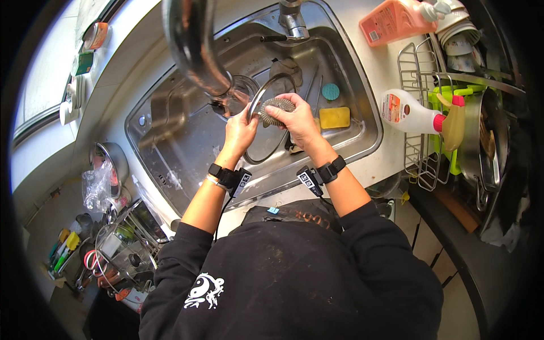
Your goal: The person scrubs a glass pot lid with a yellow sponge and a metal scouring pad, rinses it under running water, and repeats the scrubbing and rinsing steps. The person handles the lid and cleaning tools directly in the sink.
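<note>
My left hand (241, 134) pinches the metal rim of a clear round lid (267, 142), which is tilted up over the stainless steel sink (182, 142). In my right hand (301, 121) is a round steel wool scourer (272, 109), held against or very close to the lid's inner side; I cannot tell if they touch. Behind the lid, a clear glass vessel (244, 91) sits under the end of a chrome spout (191, 46). A grey cloth (285, 73), a yellow sponge (335, 117) and a round teal scrubber (330, 91) lie in the basin, beside thin sticks (313, 83).
The chrome spout looms close above the basin; a faucet (292, 21) stands at its back. Rightward are a pink bottle (395, 23), a white spray bottle (408, 111), a wire rack (418, 159) and stacked bowls (459, 40). Leftward are a metal pot (117, 157) and utensils (66, 250).
</note>
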`<action>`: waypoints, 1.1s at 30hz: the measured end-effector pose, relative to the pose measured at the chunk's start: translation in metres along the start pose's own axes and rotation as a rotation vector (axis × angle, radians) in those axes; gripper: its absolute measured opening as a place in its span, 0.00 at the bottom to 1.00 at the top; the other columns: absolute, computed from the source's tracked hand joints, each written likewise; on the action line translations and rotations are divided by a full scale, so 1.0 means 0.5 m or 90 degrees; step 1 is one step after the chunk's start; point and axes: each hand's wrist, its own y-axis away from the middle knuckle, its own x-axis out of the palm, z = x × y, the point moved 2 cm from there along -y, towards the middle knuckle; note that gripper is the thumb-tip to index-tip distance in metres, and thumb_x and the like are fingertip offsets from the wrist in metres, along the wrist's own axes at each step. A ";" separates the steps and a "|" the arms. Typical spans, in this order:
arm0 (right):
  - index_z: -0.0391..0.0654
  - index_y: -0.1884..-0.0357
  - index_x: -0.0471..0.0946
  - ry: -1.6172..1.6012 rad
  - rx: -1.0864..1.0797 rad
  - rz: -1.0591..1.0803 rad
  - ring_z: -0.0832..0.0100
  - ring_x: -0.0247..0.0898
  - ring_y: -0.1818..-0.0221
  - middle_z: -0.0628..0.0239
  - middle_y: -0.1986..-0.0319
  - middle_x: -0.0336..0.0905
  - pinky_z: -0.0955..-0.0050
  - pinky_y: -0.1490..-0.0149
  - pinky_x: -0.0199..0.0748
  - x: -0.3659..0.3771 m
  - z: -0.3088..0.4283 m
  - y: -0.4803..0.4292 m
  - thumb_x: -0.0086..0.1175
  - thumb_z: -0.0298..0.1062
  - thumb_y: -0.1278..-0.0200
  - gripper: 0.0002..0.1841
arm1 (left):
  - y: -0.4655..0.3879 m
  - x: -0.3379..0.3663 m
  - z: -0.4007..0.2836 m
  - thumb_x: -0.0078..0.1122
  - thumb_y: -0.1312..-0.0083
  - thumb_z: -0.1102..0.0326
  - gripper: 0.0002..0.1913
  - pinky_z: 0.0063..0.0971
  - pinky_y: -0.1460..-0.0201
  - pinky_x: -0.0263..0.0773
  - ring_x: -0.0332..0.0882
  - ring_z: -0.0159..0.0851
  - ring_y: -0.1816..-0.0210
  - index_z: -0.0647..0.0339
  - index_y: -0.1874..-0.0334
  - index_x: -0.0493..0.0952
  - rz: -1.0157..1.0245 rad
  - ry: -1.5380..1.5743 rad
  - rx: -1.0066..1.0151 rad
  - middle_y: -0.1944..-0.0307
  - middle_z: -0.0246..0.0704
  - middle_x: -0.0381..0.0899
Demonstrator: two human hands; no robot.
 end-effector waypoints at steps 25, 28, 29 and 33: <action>0.31 0.60 0.74 0.291 -0.110 -0.227 0.76 0.75 0.75 0.61 0.73 0.80 0.75 0.74 0.73 -0.009 -0.035 -0.105 0.66 0.28 0.48 0.16 | 0.084 0.045 -0.059 0.55 0.33 0.75 0.07 0.40 0.65 0.75 0.82 0.56 0.63 0.64 0.54 0.73 -0.103 0.013 0.095 0.70 0.51 0.80; 0.34 0.64 0.79 0.317 -0.022 -0.216 0.57 0.83 0.65 0.49 0.72 0.83 0.64 0.57 0.77 0.000 -0.032 -0.084 0.67 0.40 0.57 0.20 | 0.089 0.049 -0.052 0.54 0.33 0.76 0.07 0.42 0.67 0.73 0.80 0.57 0.65 0.64 0.54 0.73 -0.109 -0.024 0.115 0.71 0.51 0.79; 0.34 0.65 0.78 0.335 0.026 -0.205 0.57 0.83 0.65 0.48 0.72 0.83 0.63 0.56 0.77 0.002 -0.028 -0.084 0.67 0.40 0.57 0.21 | 0.090 0.049 -0.050 0.54 0.34 0.76 0.08 0.44 0.68 0.73 0.80 0.58 0.66 0.63 0.54 0.72 -0.114 -0.017 0.135 0.72 0.50 0.79; 0.33 0.66 0.77 0.422 -0.149 -0.299 0.75 0.74 0.76 0.61 0.75 0.80 0.71 0.71 0.73 -0.007 0.002 -0.113 0.66 0.32 0.51 0.14 | 0.098 0.052 -0.043 0.53 0.38 0.77 0.12 0.48 0.70 0.72 0.78 0.58 0.71 0.61 0.52 0.70 -0.113 -0.012 0.167 0.76 0.49 0.77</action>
